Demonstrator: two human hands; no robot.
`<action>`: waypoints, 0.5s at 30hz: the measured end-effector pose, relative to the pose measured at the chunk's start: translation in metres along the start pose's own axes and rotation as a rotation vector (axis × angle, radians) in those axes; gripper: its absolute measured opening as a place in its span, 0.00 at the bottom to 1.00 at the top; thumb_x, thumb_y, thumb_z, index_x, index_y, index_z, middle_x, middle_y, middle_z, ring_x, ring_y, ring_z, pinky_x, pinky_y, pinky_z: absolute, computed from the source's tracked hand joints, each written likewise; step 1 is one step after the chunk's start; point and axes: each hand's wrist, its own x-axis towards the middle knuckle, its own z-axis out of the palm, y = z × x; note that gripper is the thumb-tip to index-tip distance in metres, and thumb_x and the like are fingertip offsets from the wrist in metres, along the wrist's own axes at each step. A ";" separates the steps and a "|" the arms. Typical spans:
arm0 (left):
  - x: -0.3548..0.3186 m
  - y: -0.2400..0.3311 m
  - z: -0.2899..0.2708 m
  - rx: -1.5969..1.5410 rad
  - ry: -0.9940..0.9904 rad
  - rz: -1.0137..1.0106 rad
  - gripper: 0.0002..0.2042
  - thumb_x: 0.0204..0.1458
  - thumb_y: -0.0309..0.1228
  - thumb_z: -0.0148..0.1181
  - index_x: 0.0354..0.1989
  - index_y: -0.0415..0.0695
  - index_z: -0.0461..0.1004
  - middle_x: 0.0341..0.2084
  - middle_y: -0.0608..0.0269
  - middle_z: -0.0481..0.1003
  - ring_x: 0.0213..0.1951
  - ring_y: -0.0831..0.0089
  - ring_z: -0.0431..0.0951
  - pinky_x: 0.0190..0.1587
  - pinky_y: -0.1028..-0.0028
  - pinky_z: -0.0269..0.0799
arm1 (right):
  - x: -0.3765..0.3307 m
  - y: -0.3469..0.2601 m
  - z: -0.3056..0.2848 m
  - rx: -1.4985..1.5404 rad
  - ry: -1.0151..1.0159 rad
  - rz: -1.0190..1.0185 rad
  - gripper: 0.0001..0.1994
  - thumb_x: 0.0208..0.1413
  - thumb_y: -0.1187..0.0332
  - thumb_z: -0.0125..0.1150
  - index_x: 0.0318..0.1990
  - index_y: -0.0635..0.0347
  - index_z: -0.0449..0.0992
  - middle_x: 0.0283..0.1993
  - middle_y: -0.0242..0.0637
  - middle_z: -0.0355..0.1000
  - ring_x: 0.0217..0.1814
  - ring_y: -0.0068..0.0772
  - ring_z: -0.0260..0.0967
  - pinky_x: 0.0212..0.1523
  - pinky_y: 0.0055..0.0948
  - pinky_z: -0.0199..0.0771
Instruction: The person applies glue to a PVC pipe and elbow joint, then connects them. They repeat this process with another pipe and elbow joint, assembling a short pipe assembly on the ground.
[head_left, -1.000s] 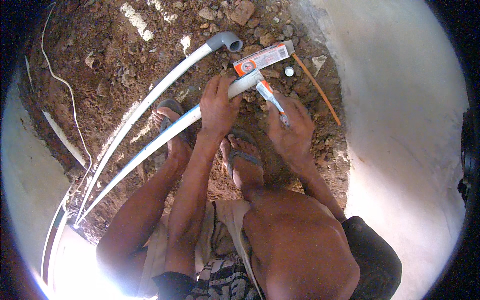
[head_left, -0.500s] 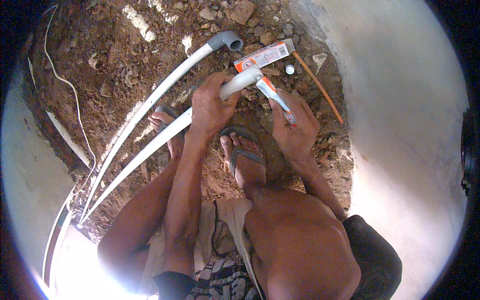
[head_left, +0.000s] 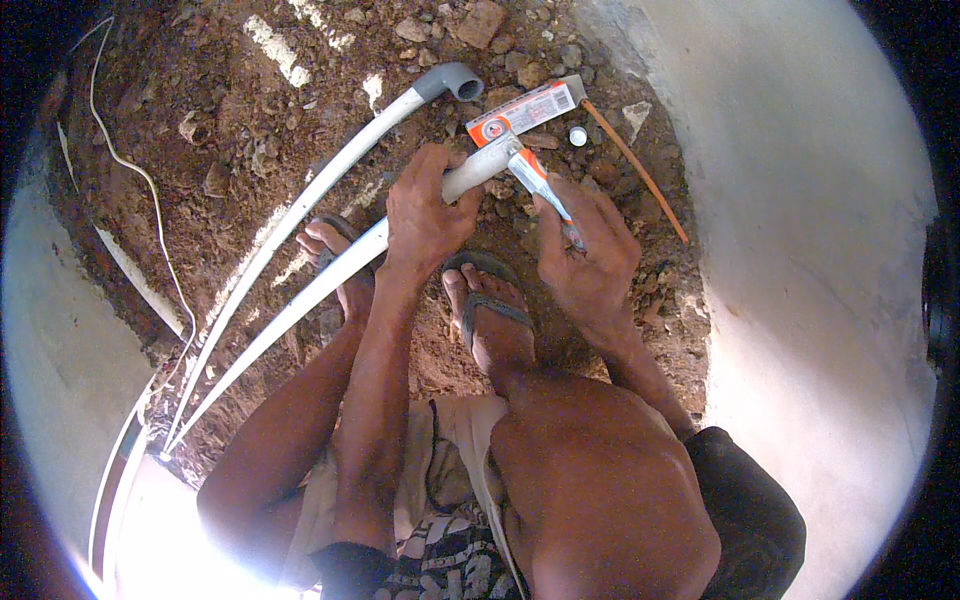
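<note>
My left hand (head_left: 430, 205) is wrapped round a white plastic pipe (head_left: 330, 277) a little short of its free end. That end points up and to the right. In my right hand (head_left: 590, 235) is a white, orange and blue glue tube (head_left: 537, 180), gripped by its lower part. The tube's nozzle end meets the pipe's end; whether any glue is on the pipe I cannot make out. Just beyond lies an orange and white carton (head_left: 530, 112) on the soil, and beside it a small white cap (head_left: 578, 136).
A second white pipe (head_left: 300, 205) with a grey elbow (head_left: 450, 80) curves along the left. An orange stick (head_left: 637, 172) lies near the pale wall (head_left: 790, 220) on the right. Stones dot the brown soil, and a thin white cable (head_left: 150, 185) runs at far left.
The glue tube has shifted slightly left along the pipe's end, and my right fingers now cover more of its lower part. My left hand keeps its hold on the pipe.
</note>
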 end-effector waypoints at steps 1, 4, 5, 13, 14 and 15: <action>0.000 0.000 0.000 -0.009 0.003 -0.003 0.16 0.42 0.26 0.70 0.37 0.43 0.71 0.32 0.50 0.76 0.34 0.47 0.79 0.35 0.55 0.75 | 0.000 -0.001 -0.001 -0.024 -0.019 0.003 0.13 0.51 0.79 0.67 0.46 0.64 0.80 0.40 0.46 0.78 0.38 0.36 0.79 0.35 0.28 0.78; 0.001 0.002 -0.001 -0.031 -0.020 -0.013 0.15 0.42 0.26 0.71 0.37 0.43 0.71 0.31 0.50 0.77 0.34 0.48 0.80 0.35 0.56 0.75 | 0.000 0.000 -0.002 -0.017 0.006 -0.026 0.13 0.51 0.79 0.67 0.46 0.64 0.80 0.40 0.46 0.78 0.38 0.38 0.79 0.36 0.29 0.78; 0.002 0.003 -0.003 -0.033 -0.031 -0.019 0.15 0.42 0.26 0.71 0.37 0.42 0.72 0.31 0.50 0.77 0.34 0.48 0.80 0.35 0.57 0.75 | 0.000 0.000 -0.003 -0.013 0.006 -0.025 0.13 0.51 0.79 0.67 0.46 0.64 0.79 0.40 0.46 0.78 0.39 0.38 0.79 0.36 0.29 0.78; 0.012 0.007 -0.019 -0.093 -0.108 -0.063 0.14 0.42 0.28 0.73 0.36 0.41 0.77 0.29 0.50 0.79 0.32 0.55 0.82 0.36 0.63 0.76 | -0.002 0.002 -0.004 0.009 -0.003 -0.016 0.13 0.51 0.79 0.67 0.46 0.65 0.79 0.41 0.47 0.78 0.40 0.38 0.79 0.37 0.29 0.79; 0.013 0.008 -0.020 -0.106 -0.121 -0.077 0.14 0.42 0.29 0.73 0.36 0.40 0.77 0.28 0.50 0.80 0.32 0.56 0.82 0.36 0.64 0.76 | -0.004 0.004 -0.003 0.015 0.005 -0.012 0.13 0.51 0.80 0.67 0.46 0.66 0.80 0.41 0.47 0.78 0.40 0.37 0.79 0.37 0.29 0.79; 0.014 0.008 -0.022 -0.131 -0.141 -0.092 0.14 0.43 0.29 0.73 0.37 0.41 0.78 0.29 0.51 0.80 0.32 0.58 0.82 0.36 0.64 0.76 | -0.005 0.006 -0.003 0.020 0.014 -0.008 0.13 0.51 0.80 0.67 0.46 0.66 0.80 0.41 0.47 0.78 0.40 0.37 0.79 0.37 0.29 0.79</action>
